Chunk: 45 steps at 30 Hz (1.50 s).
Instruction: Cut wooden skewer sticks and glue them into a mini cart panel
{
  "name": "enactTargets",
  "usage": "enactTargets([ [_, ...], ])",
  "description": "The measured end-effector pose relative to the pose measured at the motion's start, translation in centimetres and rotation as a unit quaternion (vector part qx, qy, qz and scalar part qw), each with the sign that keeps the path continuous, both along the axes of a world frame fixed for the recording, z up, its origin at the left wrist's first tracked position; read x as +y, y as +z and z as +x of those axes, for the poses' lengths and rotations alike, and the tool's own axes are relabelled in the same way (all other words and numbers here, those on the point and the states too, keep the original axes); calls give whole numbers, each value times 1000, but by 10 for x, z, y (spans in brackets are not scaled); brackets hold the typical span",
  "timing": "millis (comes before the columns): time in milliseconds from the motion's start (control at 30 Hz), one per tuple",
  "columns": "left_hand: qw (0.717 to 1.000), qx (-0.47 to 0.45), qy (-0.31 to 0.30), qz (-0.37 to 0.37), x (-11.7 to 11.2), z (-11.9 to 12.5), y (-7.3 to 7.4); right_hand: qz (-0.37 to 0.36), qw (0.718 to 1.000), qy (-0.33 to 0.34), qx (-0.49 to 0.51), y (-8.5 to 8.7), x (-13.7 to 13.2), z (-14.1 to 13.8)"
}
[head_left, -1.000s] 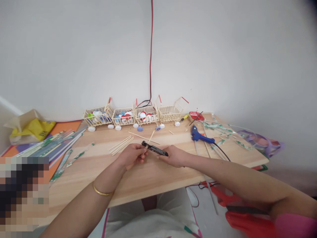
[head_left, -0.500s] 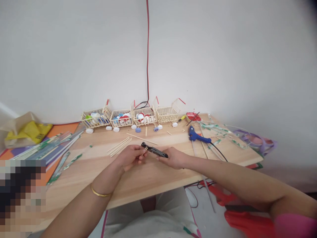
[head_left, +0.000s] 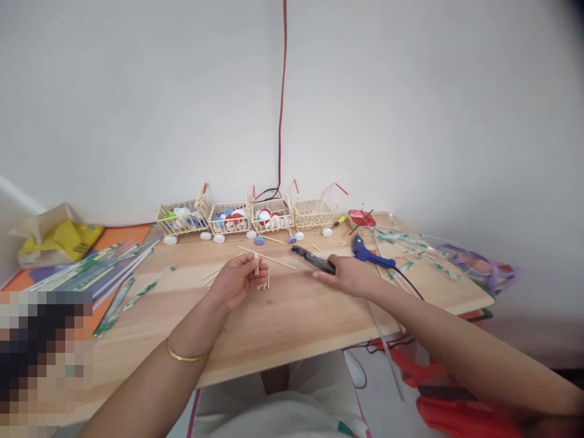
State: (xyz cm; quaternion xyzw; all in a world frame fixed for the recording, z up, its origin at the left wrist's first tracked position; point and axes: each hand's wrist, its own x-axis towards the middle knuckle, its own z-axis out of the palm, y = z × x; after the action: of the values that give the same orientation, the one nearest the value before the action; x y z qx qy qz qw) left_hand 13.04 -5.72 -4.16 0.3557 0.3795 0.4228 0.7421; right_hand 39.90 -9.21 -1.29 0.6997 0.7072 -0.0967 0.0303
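Note:
My left hand (head_left: 237, 281) pinches a small frame of wooden sticks (head_left: 261, 275) just above the wooden table (head_left: 283, 316). Out to the right, my right hand (head_left: 350, 275) grips the black cutter (head_left: 314, 260), whose tip lies low over the table and points toward the back left. A long bare stick (head_left: 267, 258) lies on the table between the two hands. The blue glue gun (head_left: 370, 252) rests just right of my right hand.
Several small stick carts (head_left: 246, 214) filled with bottle caps line the back edge under a red and black cable (head_left: 281, 109). Loose caps lie in front of them. Green-printed wrappers (head_left: 114, 267) spread at left, a yellow bag (head_left: 61, 238) at far left.
My hands have come apart: the right hand carried the black cutter away to the right and back. The left hand now shows a small stick frame in its fingers.

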Motion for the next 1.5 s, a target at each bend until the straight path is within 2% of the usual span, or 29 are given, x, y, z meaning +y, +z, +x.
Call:
enactTargets([
  [200,1000,-17,-15,-4,-3,3,0,72,993,-60,-67,-20,-9,8],
  [367,1000,-16,-5,-10,-4,4,1,117,985,-110,-57,-37,-7,0],
  [467,1000,-10,8,-9,-4,5,1,144,983,-110,-42,-42,-4,-4],
  [633,1000,-11,-6,6,-5,5,-2,208,977,-45,-4,-32,-1,-7],
  [767,1000,-17,-16,2,-6,6,-3,215,971,62,86,-13,6,-22],
  [933,999,-24,-20,-9,-7,8,-4,182,925,245,227,6,18,-68],
  [1000,999,-31,-23,-8,-7,8,-4,147,909,294,256,8,24,-85],
  [1133,999,-43,-18,-5,-5,8,-4,116,891,329,290,4,35,-102],
  [1267,999,-46,-11,-4,-4,8,-4,131,871,340,330,-6,43,-101],
  [1500,999,-34,2,-28,-3,7,-3,159,856,353,342,-17,53,-100],
])
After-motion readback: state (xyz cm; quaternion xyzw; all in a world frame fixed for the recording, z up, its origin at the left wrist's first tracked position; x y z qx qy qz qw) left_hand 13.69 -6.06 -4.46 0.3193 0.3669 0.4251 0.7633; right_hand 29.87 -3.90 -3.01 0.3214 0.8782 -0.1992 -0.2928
